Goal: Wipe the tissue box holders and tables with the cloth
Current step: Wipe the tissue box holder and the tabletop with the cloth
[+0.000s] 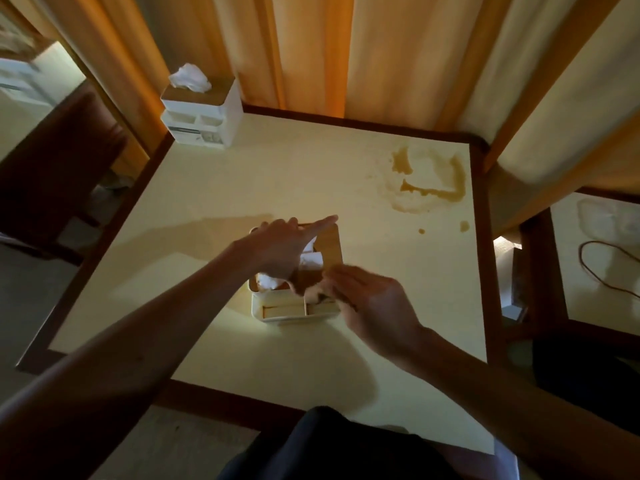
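A white tissue box holder [294,311] with a wooden lid [331,245] stands in the middle of the cream table [242,181]. My left hand [282,247] rests on the lid with its fingers stretched out flat. My right hand [372,306] grips a bunched cloth [313,289] against the holder's near right corner; the cloth is mostly hidden by my fingers and blurred. A second white holder [201,116] with tissue sticking out of its wooden top stands at the table's far left corner.
A brown liquid stain [429,181] with small drops beside it spreads over the table's far right. Orange curtains [311,46] hang behind the table. A dark chair [59,168] stands at the left. Another table [595,265] with a cable lies at the right.
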The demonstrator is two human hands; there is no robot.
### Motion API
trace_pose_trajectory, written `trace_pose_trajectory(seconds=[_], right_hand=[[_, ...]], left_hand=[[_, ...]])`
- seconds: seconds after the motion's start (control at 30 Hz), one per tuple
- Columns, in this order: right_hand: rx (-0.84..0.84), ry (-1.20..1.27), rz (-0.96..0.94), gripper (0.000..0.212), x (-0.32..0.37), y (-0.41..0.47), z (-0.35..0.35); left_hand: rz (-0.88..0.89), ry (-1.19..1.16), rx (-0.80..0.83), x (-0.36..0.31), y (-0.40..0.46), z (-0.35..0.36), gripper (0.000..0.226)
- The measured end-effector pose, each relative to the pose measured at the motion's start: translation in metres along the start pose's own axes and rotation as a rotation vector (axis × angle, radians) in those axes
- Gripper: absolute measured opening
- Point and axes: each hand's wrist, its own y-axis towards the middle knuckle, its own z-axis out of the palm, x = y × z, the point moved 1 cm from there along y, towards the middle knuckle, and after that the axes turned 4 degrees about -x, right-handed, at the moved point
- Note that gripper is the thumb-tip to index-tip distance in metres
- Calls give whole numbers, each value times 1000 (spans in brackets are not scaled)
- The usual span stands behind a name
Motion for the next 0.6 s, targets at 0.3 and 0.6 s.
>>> trace_pose_trajectory(seconds=[0.3, 0.6], right_hand=[[307, -209, 24, 28, -20, -51, 32], [760, -222, 141, 23, 5, -10, 23]], left_hand=[[34, 36, -11, 2, 2, 1, 148], [54, 79, -37, 4, 1, 5, 144]])
